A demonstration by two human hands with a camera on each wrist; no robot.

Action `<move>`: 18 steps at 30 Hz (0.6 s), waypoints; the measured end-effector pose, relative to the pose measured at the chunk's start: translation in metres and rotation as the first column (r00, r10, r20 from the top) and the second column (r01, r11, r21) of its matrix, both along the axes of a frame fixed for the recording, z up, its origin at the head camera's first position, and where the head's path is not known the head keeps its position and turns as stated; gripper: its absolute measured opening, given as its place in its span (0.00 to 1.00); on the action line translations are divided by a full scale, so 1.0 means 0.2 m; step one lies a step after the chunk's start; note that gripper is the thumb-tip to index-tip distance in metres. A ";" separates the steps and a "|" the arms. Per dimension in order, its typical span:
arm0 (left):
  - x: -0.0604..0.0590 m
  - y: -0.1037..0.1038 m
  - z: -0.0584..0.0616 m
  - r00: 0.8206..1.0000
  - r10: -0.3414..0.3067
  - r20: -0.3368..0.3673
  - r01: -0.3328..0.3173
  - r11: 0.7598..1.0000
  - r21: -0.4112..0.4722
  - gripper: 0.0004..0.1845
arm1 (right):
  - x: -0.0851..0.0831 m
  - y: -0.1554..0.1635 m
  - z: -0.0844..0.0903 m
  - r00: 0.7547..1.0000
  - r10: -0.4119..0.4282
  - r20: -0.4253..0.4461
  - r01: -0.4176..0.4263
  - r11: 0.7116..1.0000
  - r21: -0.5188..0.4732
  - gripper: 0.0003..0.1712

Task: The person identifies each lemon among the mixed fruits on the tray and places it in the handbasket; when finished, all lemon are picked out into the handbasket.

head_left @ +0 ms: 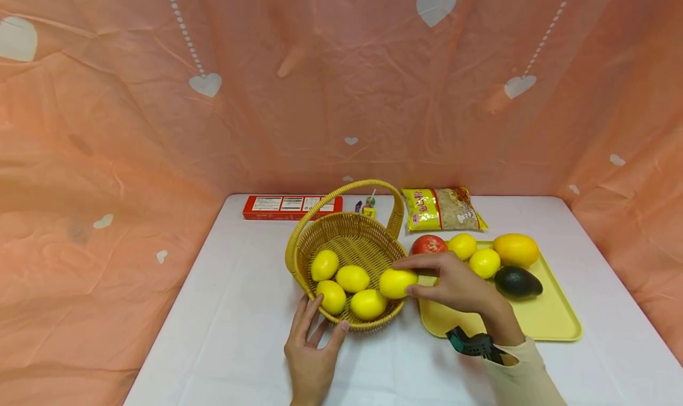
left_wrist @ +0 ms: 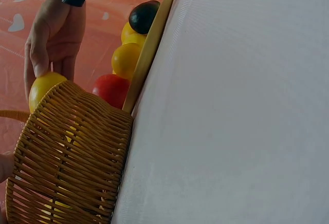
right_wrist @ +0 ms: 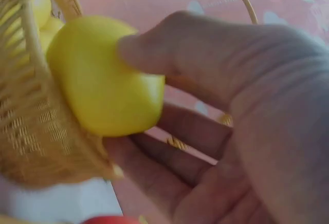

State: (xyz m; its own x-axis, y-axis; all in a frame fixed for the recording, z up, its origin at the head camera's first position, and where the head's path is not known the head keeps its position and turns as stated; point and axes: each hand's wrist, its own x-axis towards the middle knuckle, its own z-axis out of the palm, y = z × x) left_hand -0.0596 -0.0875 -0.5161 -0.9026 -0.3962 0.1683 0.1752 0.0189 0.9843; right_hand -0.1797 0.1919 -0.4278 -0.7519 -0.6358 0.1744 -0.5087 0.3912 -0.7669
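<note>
A woven basket (head_left: 352,240) with a handle stands mid-table and holds several yellow lemons (head_left: 352,278). My right hand (head_left: 453,281) grips one more lemon (head_left: 397,283) at the basket's right rim (right_wrist: 31,80); the right wrist view shows thumb and fingers curled round this lemon (right_wrist: 105,77). My left hand (head_left: 312,344) rests with spread fingers against the basket's near wall; in the left wrist view only the basket (left_wrist: 72,157) and the right hand (left_wrist: 54,34) show. A yellow tray (head_left: 555,320) to the right carries two lemons (head_left: 484,262), a red fruit (head_left: 428,245), an orange-yellow fruit (head_left: 516,249) and an avocado (head_left: 517,281).
Behind the basket lie a red box (head_left: 292,207), small wrapped sweets (head_left: 366,206) and a yellow food packet (head_left: 443,209). White cloth (head_left: 224,311) covers the table, and pink drapes with hearts (head_left: 341,86) close it in at the back and both sides.
</note>
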 end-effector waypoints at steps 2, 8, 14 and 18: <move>0.00 0.00 0.00 1.000 -0.001 0.000 0.001 1.000 0.001 0.36 | -0.01 -0.04 0.01 1.000 0.026 -0.011 -0.025 0.998 0.051 0.23; 0.00 0.00 0.01 1.000 -0.005 0.006 0.005 1.000 0.002 0.36 | 0.00 -0.15 0.00 0.991 0.121 0.053 -0.124 0.990 0.071 0.23; 0.00 0.00 0.01 1.000 -0.007 0.006 0.007 1.000 0.002 0.36 | 0.03 -0.26 -0.05 0.991 0.112 0.068 -0.117 0.991 0.071 0.23; 0.00 0.00 0.00 1.000 -0.006 -0.003 0.006 1.000 0.000 0.36 | 0.06 -0.30 -0.06 0.996 0.085 0.036 -0.087 0.995 0.052 0.23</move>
